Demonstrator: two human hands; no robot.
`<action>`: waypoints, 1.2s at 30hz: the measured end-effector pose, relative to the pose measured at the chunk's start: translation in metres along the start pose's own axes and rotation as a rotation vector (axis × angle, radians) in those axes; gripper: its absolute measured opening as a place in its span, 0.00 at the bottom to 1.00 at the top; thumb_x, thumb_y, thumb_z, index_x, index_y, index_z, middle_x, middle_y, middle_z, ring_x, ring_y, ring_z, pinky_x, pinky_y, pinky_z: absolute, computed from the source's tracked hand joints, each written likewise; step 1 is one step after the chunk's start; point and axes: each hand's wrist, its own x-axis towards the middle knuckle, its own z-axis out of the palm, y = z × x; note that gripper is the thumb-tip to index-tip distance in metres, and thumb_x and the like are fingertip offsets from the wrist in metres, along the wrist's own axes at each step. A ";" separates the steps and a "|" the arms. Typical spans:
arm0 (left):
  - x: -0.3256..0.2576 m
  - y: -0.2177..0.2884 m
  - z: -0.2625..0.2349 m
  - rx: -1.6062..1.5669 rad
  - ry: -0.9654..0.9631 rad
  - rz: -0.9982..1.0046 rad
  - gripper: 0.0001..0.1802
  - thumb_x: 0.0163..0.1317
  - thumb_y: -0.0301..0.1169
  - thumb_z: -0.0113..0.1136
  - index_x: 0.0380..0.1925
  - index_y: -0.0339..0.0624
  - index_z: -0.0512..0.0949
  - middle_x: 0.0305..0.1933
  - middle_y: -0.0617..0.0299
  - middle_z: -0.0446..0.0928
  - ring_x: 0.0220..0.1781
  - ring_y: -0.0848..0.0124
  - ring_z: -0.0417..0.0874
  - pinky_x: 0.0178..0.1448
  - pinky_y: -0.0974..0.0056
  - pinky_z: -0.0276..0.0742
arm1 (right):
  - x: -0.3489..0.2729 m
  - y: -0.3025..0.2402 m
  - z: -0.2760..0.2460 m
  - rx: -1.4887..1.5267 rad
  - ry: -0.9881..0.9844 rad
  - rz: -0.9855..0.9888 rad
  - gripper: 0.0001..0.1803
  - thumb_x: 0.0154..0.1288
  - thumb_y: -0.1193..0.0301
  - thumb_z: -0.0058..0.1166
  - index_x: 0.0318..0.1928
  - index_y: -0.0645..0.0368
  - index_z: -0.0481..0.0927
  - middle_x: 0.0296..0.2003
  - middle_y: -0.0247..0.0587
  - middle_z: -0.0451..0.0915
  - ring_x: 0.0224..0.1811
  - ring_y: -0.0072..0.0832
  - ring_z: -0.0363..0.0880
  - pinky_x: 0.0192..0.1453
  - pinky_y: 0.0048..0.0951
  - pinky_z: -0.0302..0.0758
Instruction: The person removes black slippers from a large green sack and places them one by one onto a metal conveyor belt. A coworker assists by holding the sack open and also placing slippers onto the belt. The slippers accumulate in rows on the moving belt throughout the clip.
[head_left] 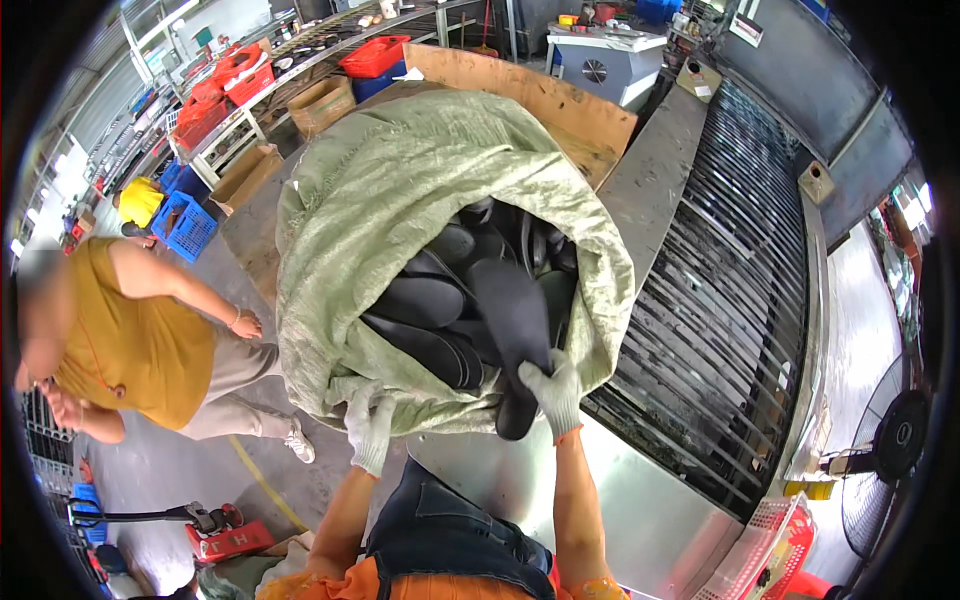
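A large pale green woven sack (430, 145) stands in front of me with its mouth rolled open. Inside it lies a heap of black shoe soles (415, 300). My right hand (556, 396), in a white knit glove, is closed on one black shoe sole (512, 305), which slants over the sack's near rim with its narrow end toward me. At the near left rim is my left hand (370, 432), gloved the same way, its fingers closed on the sack's edge.
Right of the sack runs a slatted metal conveyor (715, 290), with a smooth metal sheet (640, 500) before it. A person in a mustard top (150, 340) stands at left. A fan (895, 435) and red basket (775, 540) are at lower right; a pallet jack (225, 535) is lower left.
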 end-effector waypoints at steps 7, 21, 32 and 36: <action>-0.026 0.003 0.037 -0.125 -0.244 -0.024 0.18 0.60 0.25 0.66 0.51 0.36 0.82 0.47 0.58 0.85 0.47 0.69 0.85 0.54 0.64 0.81 | 0.054 0.035 0.001 -0.141 0.070 0.206 0.35 0.50 0.53 0.71 0.53 0.67 0.81 0.44 0.56 0.87 0.48 0.49 0.87 0.54 0.42 0.81; -0.005 0.051 0.061 -0.059 -0.447 -0.055 0.15 0.64 0.26 0.66 0.51 0.36 0.82 0.45 0.58 0.85 0.44 0.72 0.84 0.51 0.65 0.81 | 0.018 0.068 -0.002 0.535 -0.157 0.304 0.36 0.47 0.73 0.73 0.59 0.72 0.77 0.45 0.47 0.87 0.41 0.34 0.86 0.49 0.38 0.83; -0.008 0.068 0.093 -0.419 -0.861 -0.323 0.16 0.68 0.24 0.62 0.55 0.35 0.79 0.53 0.53 0.82 0.55 0.65 0.83 0.60 0.61 0.80 | -0.051 0.041 -0.005 -0.247 -0.017 0.340 0.52 0.52 0.43 0.67 0.70 0.65 0.69 0.59 0.63 0.79 0.65 0.49 0.78 0.69 0.42 0.73; -0.003 0.036 0.106 -0.212 -0.895 -0.076 0.19 0.66 0.26 0.62 0.55 0.27 0.78 0.53 0.54 0.82 0.52 0.68 0.82 0.60 0.63 0.78 | -0.065 0.061 0.000 0.076 0.246 0.374 0.46 0.62 0.40 0.60 0.69 0.64 0.71 0.58 0.62 0.81 0.64 0.48 0.79 0.67 0.39 0.73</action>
